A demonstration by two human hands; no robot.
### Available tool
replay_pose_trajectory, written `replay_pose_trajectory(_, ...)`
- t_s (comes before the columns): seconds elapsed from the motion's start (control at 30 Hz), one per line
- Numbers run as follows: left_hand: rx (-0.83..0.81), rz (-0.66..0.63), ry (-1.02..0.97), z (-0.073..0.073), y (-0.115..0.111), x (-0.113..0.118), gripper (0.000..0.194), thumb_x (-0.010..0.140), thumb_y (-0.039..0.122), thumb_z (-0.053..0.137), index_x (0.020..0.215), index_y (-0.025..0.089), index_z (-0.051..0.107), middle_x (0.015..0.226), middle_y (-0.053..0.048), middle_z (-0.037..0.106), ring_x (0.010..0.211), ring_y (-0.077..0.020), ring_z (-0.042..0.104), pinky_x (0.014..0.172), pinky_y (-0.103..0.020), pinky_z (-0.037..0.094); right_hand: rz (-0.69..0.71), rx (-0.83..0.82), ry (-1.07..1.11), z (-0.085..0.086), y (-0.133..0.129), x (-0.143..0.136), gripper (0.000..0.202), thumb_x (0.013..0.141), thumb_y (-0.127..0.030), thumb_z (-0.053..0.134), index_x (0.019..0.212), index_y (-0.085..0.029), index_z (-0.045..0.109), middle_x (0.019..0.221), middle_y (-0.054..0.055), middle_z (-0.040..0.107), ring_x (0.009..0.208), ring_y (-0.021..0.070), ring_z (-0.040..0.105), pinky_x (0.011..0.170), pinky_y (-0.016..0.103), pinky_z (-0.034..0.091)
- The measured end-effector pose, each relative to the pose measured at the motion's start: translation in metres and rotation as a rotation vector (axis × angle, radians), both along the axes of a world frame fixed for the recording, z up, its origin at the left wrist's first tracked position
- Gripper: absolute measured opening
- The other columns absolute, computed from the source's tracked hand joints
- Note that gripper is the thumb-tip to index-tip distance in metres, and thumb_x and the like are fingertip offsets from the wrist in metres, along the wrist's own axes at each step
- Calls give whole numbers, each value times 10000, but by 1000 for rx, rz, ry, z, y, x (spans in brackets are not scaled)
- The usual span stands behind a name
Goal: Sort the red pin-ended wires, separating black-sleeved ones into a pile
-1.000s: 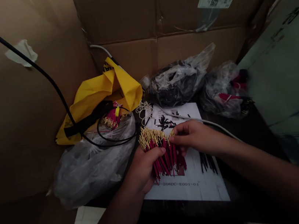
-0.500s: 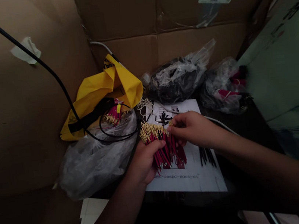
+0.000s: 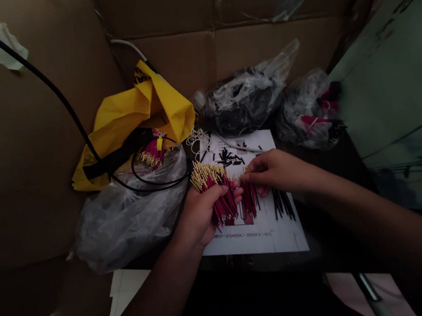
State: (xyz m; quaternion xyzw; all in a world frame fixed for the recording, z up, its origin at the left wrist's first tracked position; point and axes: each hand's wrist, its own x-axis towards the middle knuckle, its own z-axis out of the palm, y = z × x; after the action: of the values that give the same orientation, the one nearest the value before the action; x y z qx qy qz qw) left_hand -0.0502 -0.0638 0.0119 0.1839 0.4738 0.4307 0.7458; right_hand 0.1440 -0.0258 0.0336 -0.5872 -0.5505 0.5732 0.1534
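Left hand (image 3: 201, 211): closed round a thick bundle of red wires (image 3: 222, 201), thumb across the front, gold tips up and leaning left.
Right hand (image 3: 273, 170): thumb and fingers pinched on a small bunch of wires (image 3: 249, 199) near its gold ends, red lengths hanging below.
Gap between the hands: I see the bunch standing off from the bundle, where half a second ago the two sat closer; the left fingertips (image 3: 238, 192) now show in between. I take it the wires are now in two lots, one per hand.
Printed sheet (image 3: 285, 239): under both hands; the bundle covers part of its picture and lettering.
Black strips (image 3: 283, 205): on the sheet, just below the right hand.
Short black pieces (image 3: 227, 157): scattered beyond both hands.
Yellow bag (image 3: 122, 113): beyond the left hand, to its left.
Hard to make out: I can't count the wires; the bundle hides most left fingers, and I can't tell whether they touch the bunch. Dim light blurs the black strips.
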Motion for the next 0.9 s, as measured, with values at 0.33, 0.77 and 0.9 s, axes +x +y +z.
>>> replay_pose_trajectory(0.33, -20, -5, 10, 3, 0, 0, 210, 720, 66, 652, 926, 62, 686, 919, -170, 763, 863, -283, 745, 774, -385, 633, -22, 147, -133, -8, -15, -3, 226, 873, -331, 591, 691, -196, 595, 587, 14, 655, 524, 143, 626, 524, 258, 481)
replay_pose_trajectory(0.77, -21, -105, -42, 0, 1, -8, 277, 706, 120, 682, 979, 82, 712, 922, -151, 761, 857, -279, 736, 808, -413, 610, -90, 322, 225, -1, -42, -16, 215, 921, -379, 580, 814, -192, 593, 872, 54, 706, 631, 127, 601, 596, 263, 484)
replay_pose_trajectory(0.9, 48, -135, 7, -2, -2, -8, 294, 706, 159, 698, 996, 111, 716, 851, -108, 760, 785, -267, 730, 709, -376, 607, -159, 192, 311, -8, -39, -28, 233, 905, -403, 592, 797, -197, 578, 615, -26, 584, 504, 110, 556, 491, 234, 442)
